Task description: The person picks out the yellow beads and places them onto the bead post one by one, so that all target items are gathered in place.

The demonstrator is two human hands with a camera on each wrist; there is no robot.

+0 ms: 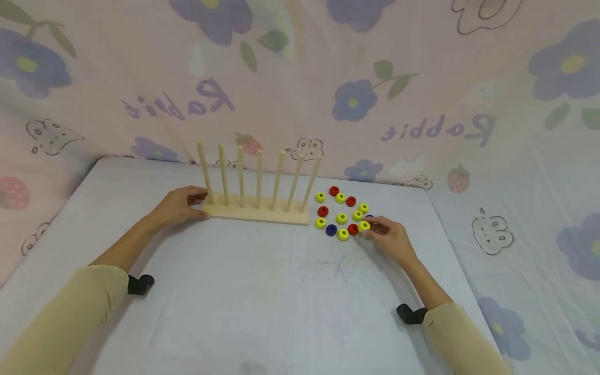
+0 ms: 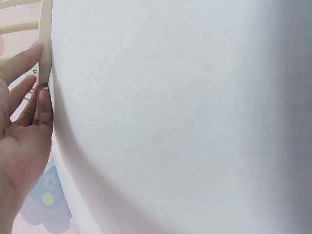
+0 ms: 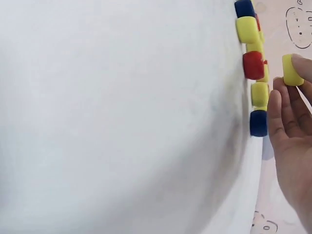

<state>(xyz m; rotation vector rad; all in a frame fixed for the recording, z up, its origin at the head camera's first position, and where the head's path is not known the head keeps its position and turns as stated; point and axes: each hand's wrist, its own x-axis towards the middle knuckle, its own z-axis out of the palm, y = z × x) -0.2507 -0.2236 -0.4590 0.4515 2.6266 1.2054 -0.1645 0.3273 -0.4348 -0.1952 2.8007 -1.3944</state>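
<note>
A wooden peg rack (image 1: 258, 209), a flat base with several upright dowels, stands on the table. My left hand (image 1: 180, 203) holds the left end of its base. In the left wrist view the thumb (image 2: 35, 48) lies against the base (image 2: 45, 44), and the other fingers are at its end. To the right of the rack, my right hand (image 1: 390, 237) pinches a yellow ring-shaped bead (image 1: 363, 225) between thumb and fingertips. The right wrist view shows that yellow bead (image 3: 291, 71) raised off the table. Under and beside the hand lie several beads, among them a red one (image 1: 353, 229).
Loose yellow, red and dark blue beads lie in a cluster, such as a yellow bead (image 1: 343, 234) and a blue bead (image 1: 331, 229). A white cloth covers the table (image 1: 262, 291). Behind it hangs a patterned curtain (image 1: 290, 94).
</note>
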